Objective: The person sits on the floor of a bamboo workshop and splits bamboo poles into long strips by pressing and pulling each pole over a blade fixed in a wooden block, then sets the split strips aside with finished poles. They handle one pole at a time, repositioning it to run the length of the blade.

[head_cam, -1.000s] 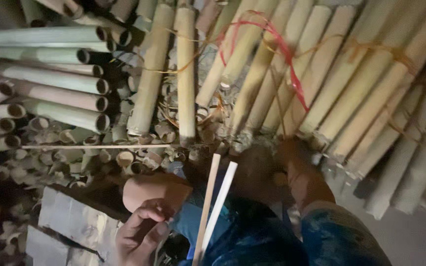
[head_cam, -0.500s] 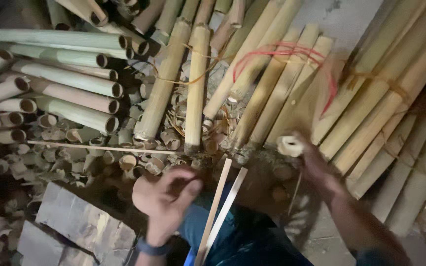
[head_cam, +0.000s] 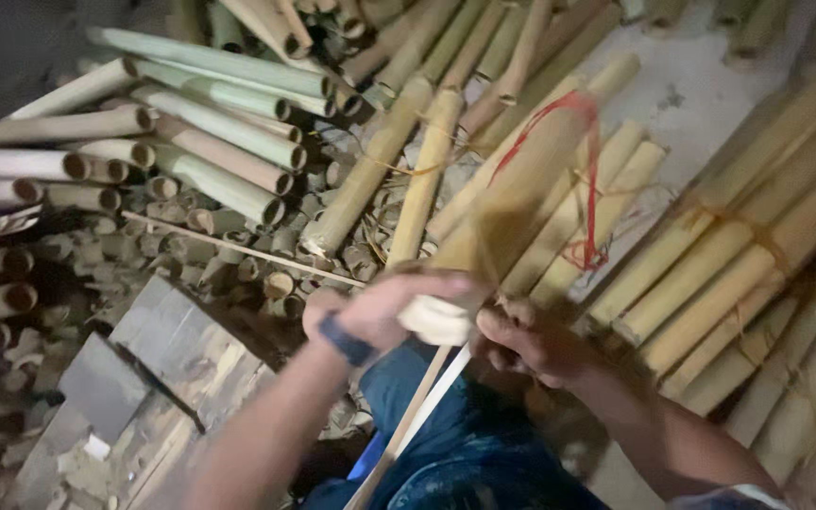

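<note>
While both hands meet at the near end of a bamboo pole (head_cam: 512, 208), the left hand (head_cam: 384, 307) is wrapped over its cut end from above, a dark band on the wrist. The right hand (head_cam: 526, 340) sits just beside and below it, fingers curled against the same end (how firmly it grips I cannot tell through the blur). That pole slants up and away to the right, lifted above the bundled bamboo (head_cam: 729, 274) lying on the floor, with a red cord (head_cam: 578, 189) looped about it. Two thin pale strips (head_cam: 422, 416) run down from under the hands across blue-clad legs. Greener poles (head_cam: 219, 123) are stacked to the left, short offcuts (head_cam: 266, 274) litter the ground, and worn wooden boards (head_cam: 162, 359) lie lower left.
</note>
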